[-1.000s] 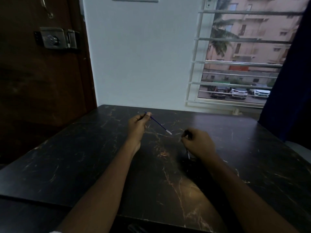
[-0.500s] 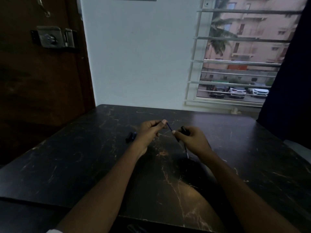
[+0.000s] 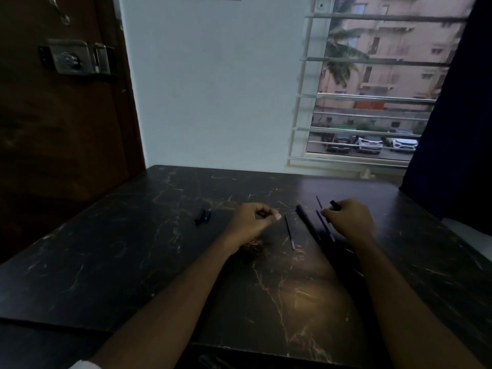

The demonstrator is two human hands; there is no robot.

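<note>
The left hand is clenched, thumb tip against forefinger, with nothing visible in it. The right hand grasps a short black pen piece that projects from the top of the fist. On the dark marble-pattern table, a thin blue refill and a black pen barrel lie between the hands. A second blue refill passes the right fingertips; contact cannot be determined. A black cap lies left of the left hand. Lettering on the parts is too dim to read.
</note>
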